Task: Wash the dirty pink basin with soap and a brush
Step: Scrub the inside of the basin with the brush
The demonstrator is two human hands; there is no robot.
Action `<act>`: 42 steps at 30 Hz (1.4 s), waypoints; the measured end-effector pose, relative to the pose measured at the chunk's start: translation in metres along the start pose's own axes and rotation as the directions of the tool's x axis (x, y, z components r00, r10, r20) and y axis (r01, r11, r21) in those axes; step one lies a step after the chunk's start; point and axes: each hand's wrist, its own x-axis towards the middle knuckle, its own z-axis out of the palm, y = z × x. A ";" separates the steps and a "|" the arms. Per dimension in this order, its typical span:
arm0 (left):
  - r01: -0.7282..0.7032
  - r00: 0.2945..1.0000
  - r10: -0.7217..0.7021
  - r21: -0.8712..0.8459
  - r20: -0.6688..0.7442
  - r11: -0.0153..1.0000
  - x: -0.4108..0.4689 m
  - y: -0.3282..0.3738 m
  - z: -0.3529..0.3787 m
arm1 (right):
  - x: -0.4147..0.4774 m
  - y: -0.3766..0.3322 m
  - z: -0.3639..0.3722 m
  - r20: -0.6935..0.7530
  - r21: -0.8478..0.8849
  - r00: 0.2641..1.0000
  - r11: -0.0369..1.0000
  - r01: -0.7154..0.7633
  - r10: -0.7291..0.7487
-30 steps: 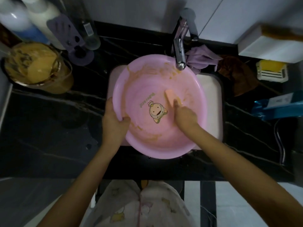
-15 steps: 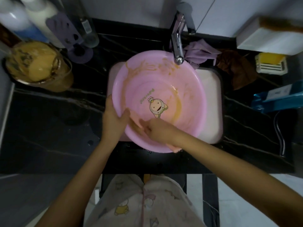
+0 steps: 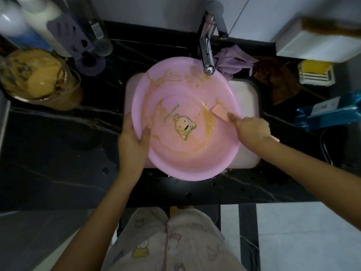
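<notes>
Left hand [image 3: 132, 141] grips the round pink plastic basin [image 3: 185, 173] by its left rim, thumb inside; right hand [image 3: 252, 128] holds a peach rectangular soap bar [image 3: 219, 112] against its yellow-smeared right wall.

Pale garment [image 3: 187, 227] at 6 o'clock w/ yellow cartoon prints, pink ribbon trim down centre; forearms [image 3: 109, 204] bare.

Right hand [image 3: 252, 129], perhaps soap [image 3: 219, 112], in pink basin [image 3: 185, 159]

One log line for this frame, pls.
left hand: grips rim of round pink plastic basin | right hand: holds peach rectangular scrubber against right inner wall | residue: orange smears on far wall
</notes>
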 end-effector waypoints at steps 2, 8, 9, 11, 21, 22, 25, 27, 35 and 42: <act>0.003 1.000 -0.003 -0.001 -0.014 1.000 -0.001 -0.001 0.000 | 0.004 -0.005 0.006 -0.026 -0.020 0.999 1.000 0.021 -0.022; 0.024 0.999 -0.024 -0.011 -0.047 1.000 -0.003 0.006 0.004 | -0.057 -0.071 0.001 0.231 0.380 0.948 0.917 0.118 -0.217; 0.032 0.998 -0.033 -0.014 -0.050 0.999 -0.004 0.006 0.005 | -0.066 -0.081 -0.005 0.205 0.506 0.927 0.845 0.174 -0.314; 0.037 0.998 -0.037 -0.002 -0.049 0.999 -0.004 0.008 0.006 | -0.074 -0.099 -0.019 0.120 0.778 0.903 0.604 0.173 -0.413; 0.029 1.000 -0.029 0.004 -0.004 1.000 -0.002 0.015 -0.002 | -0.008 -0.006 -0.019 0.290 0.416 0.952 0.909 -0.034 -0.097; 0.030 1.000 -0.030 0.007 -0.001 1.000 -0.003 0.016 -0.001 | 0.005 0.006 -0.022 0.183 0.302 0.983 0.952 -0.042 -0.015; 0.027 1.000 -0.027 0.027 0.007 0.999 -0.006 0.017 0.001 | 0.039 0.026 -0.046 -0.142 0.100 0.989 0.993 0.059 -0.044; 0.037 0.999 -0.037 0.028 0.006 0.999 -0.007 0.016 0.000 | 0.048 0.026 -0.057 -0.218 0.027 0.971 0.994 0.105 -0.097; 0.026 0.999 -0.027 0.029 0.025 0.999 -0.004 0.015 -0.001 | 0.050 0.018 -0.050 -0.109 0.020 0.990 0.996 0.086 -0.084; 0.021 1.000 -0.022 0.034 0.018 0.999 -0.003 0.019 0.000 | 0.048 0.019 -0.039 0.078 0.038 0.996 0.999 0.037 -0.040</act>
